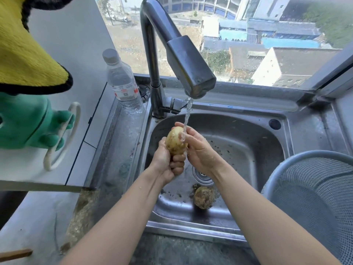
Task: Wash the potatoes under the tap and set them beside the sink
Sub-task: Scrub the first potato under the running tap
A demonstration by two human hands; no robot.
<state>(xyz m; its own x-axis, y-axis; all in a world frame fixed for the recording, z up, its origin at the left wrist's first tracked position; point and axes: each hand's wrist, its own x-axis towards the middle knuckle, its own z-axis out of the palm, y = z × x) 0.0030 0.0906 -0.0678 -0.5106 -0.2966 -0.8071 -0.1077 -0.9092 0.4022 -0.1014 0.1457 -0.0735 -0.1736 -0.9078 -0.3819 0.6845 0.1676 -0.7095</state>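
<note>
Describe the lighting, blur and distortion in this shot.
Head view: daylight through the window gives soft, even light with faint shadows. The wide-angle lens bows the sink rim. The potato is sharp, and the water stream is slightly blurred.

held potato (174,140): we see only its upper part; the left hand (168,165) covers the lower end.
drain (199,175): partly behind the right wrist (214,167).
mesh basket (275,171): cut by the right and bottom edges.
bottle label (126,90): print too small for us to read.
</note>
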